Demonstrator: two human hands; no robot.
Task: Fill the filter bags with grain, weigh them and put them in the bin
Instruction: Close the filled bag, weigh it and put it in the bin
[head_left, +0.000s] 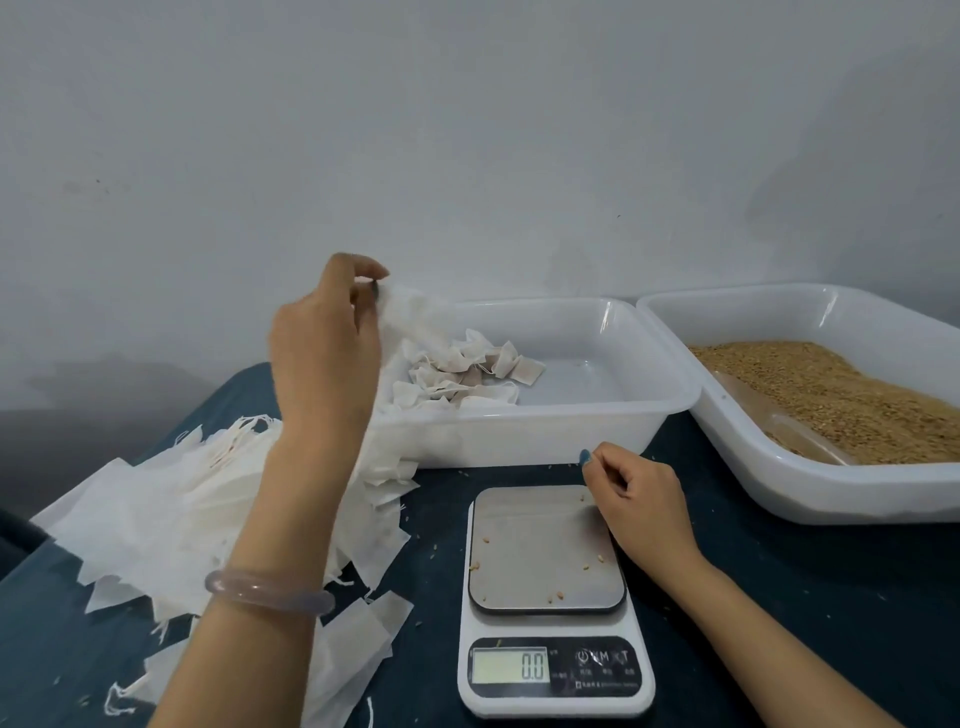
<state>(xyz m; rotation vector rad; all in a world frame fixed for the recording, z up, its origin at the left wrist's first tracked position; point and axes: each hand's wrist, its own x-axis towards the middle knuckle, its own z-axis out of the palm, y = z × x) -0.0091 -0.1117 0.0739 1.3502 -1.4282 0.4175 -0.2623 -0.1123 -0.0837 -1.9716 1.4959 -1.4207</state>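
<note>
At the left edge of the dark table, found a loose heap of empty filter bags, white and overlapping, drawstrings trailing. Noted the left hand raised above that heap, a pale bracelet on its wrist, thumb and fingertips pinching the top edge of one limp filter bag and holding it up over the near-left corner of the bin. Saw inside the bin, toward its left side, a small pile of filled bags, tan showing through the fabric. Found the scale just in front of the bin, display reading 0.0, plate carrying a few stray grains. Noted the right hand over the plate's far right corner, fingers curled in, thumb against forefinger, holding nothing discernible. Saw at far right a second white tub, close against the bin's right rim, heaped with brown grain.
</note>
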